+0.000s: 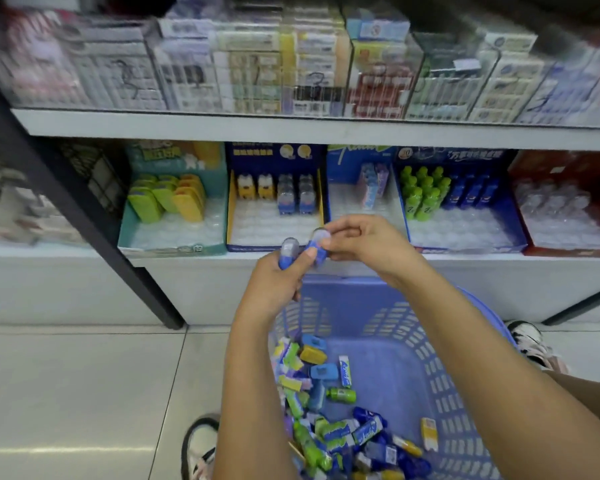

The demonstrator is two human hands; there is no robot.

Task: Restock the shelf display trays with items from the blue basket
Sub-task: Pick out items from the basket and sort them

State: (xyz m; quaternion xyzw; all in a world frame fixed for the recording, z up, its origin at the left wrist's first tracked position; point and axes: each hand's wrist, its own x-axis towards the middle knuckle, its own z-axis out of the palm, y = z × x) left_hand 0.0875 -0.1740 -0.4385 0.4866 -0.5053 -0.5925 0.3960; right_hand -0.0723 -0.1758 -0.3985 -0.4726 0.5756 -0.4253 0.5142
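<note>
My left hand [277, 271] grips a small blue capsule-shaped pack [288, 252] with a clear top. My right hand [357, 242] pinches a second blue pack [317, 245] right beside it. Both hands hover over the front edge of the dark blue display tray [274, 242], which holds yellow and blue packs at its back. Below my arms sits the blue basket [413, 358], with several mixed small items [329, 420] heaped at its near left side.
On the lower shelf stand a teal tray [174, 245] with green and yellow packs, a tray [368, 195] with tube packs, a blue tray [465, 244] with green bottles, and a red tray [568, 251]. Boxed goods fill the upper shelf [291, 128]. Shoes [200, 445] rest on the tiled floor.
</note>
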